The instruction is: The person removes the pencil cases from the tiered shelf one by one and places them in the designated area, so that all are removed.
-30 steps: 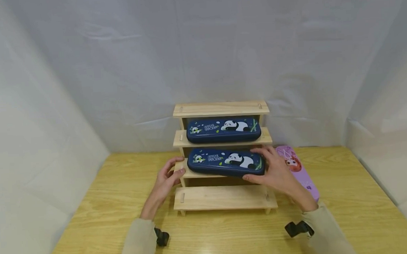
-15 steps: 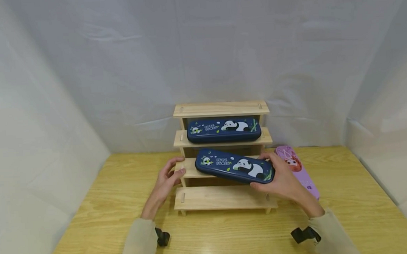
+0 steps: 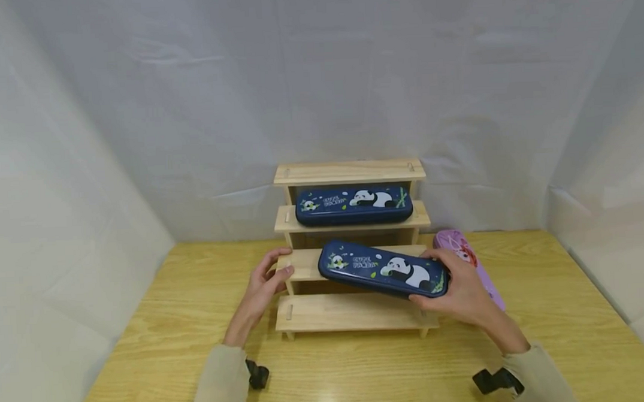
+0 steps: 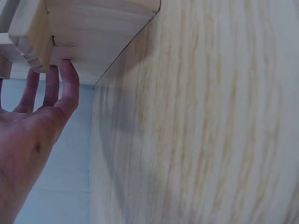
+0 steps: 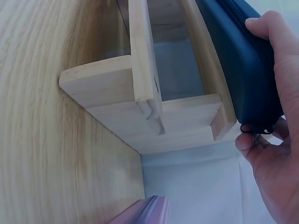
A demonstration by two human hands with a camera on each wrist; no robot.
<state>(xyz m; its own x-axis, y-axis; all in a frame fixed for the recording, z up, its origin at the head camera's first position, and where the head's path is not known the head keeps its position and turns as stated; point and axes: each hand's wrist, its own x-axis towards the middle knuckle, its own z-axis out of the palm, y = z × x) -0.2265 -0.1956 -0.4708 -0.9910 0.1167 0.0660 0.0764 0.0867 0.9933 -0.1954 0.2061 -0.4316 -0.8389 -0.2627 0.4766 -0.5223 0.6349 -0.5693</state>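
Observation:
My right hand point(image 3: 466, 290) grips the right end of a dark blue panda pencil case point(image 3: 371, 275), thumb at the front and fingers behind. The case slants across the third shelf board, its right end pulled forward and lower. In the right wrist view, its zipper side point(image 5: 245, 70) shows close to the board's edge; whether it touches is unclear. My left hand point(image 3: 262, 283) holds the left end of that board on the wooden tiered shelf point(image 3: 354, 312), thumb in front and fingers behind. A second panda pencil case point(image 3: 353, 207) lies straight on the board above.
A purple pencil case point(image 3: 484, 278) with a cartoon figure lies on the wood-grain table point(image 3: 197, 302), right of the shelf and partly behind my right hand. White sheeting point(image 3: 349, 74) encloses the back and sides.
The lower panda pencil case has slid right and towards me in my right hand, and has turned from nearly straight to slanted. My left hand stays at the shelf's left end.

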